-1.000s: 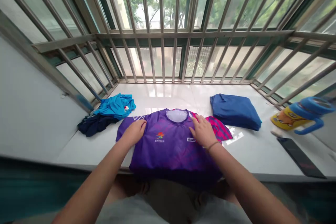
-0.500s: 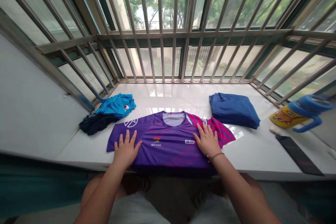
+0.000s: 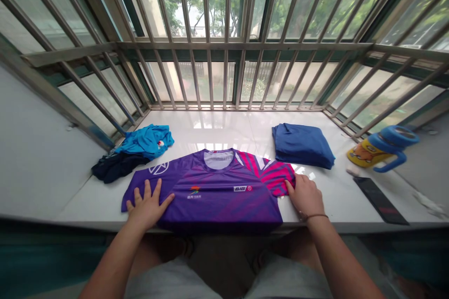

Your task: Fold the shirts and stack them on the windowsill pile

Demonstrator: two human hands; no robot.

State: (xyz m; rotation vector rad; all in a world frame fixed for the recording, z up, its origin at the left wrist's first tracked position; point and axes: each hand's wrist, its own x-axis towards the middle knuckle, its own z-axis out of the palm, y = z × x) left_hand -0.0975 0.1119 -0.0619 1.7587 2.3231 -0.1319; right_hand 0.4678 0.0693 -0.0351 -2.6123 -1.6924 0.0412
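A purple T-shirt [image 3: 217,196] with a striped pink sleeve lies spread face up on the white ledge, its collar toward the window and its lower part hanging over the front edge. Flat on the shirt's left side rests my left hand [image 3: 147,203], fingers spread. My right hand [image 3: 307,195] is at the end of the pink sleeve on the right, with thumb and fingers closed on the sleeve's edge; its fingertips are partly hidden.
Crumpled blue and black clothes [image 3: 145,142] lie at the left of the ledge [image 3: 242,126]. A folded dark blue cloth [image 3: 303,145] sits back right. Farther right stand a yellow and blue bottle [image 3: 379,149] and a black phone [image 3: 380,200]. Metal bars [image 3: 226,46] front the window.
My right hand has moved right from the shirt's chest to the sleeve's end and closed on it. The pink sleeve now lies flatter. My left hand stays spread on the shirt.
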